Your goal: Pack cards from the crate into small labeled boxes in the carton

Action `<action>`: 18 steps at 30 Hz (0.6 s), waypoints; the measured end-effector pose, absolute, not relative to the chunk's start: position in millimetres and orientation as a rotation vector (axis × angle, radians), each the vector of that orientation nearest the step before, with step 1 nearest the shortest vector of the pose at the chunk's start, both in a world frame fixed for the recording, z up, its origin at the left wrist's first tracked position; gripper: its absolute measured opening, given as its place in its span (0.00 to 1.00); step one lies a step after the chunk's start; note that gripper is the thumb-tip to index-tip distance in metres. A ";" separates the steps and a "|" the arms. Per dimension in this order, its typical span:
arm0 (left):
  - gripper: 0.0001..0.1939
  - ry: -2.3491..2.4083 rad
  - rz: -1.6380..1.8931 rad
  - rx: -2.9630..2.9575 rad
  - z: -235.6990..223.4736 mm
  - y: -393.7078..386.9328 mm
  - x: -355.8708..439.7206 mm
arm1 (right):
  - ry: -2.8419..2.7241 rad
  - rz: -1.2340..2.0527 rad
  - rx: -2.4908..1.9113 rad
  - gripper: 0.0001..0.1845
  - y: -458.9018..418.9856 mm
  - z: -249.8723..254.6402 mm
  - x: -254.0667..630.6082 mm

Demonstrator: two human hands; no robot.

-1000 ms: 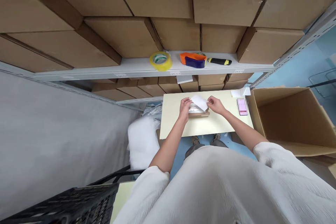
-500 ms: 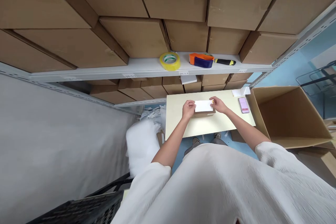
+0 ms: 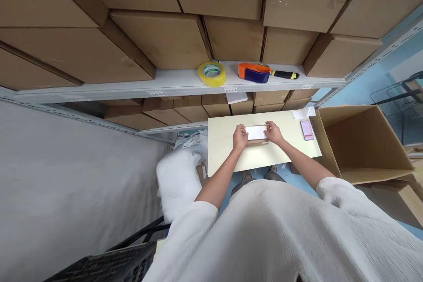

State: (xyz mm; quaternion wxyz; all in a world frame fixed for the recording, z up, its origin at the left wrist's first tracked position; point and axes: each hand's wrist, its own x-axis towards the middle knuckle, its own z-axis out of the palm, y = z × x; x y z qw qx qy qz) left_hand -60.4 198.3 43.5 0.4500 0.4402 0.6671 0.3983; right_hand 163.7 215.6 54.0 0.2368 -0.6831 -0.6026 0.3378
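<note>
A small brown box (image 3: 256,140) sits on the pale yellow table (image 3: 228,154) with a white sheet (image 3: 256,132) lying flat over its top. My left hand (image 3: 240,136) holds the left end of the box and sheet with fingers curled. On the right end my right hand (image 3: 273,132) does the same. Both hands press against the box from the sides.
A pink phone (image 3: 307,129) and white papers (image 3: 304,113) lie at the table's right. A large open carton (image 3: 366,141) stands right of the table. The shelf (image 3: 178,81) above holds a yellow tape roll (image 3: 212,73), an orange tape dispenser (image 3: 254,72) and a knife (image 3: 284,75). White bags (image 3: 176,178) lie left.
A second ago my right hand held the white sheet lifted and tilted over the box. The sheet now lies flat on the box, with both hands closed in on its ends.
</note>
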 end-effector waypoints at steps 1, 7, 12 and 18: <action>0.23 1.651 0.986 1.104 40.7 198.9 -59.5 | -1.668 0.916 -1.869 0.24 215.9 50.7 164.2; 0.19 1.701 0.922 1.161 27.3 201.6 -55.2 | -1.743 0.890 -1.864 0.24 217.5 35.0 166.3; 0.16 1.751 0.843 1.224 22.6 202.5 -53.6 | -1.773 0.883 -1.903 0.23 218.5 29.6 165.5; 0.19 1.763 0.737 1.387 22.4 200.3 -54.7 | -1.834 0.873 -1.921 0.21 218.6 30.6 162.6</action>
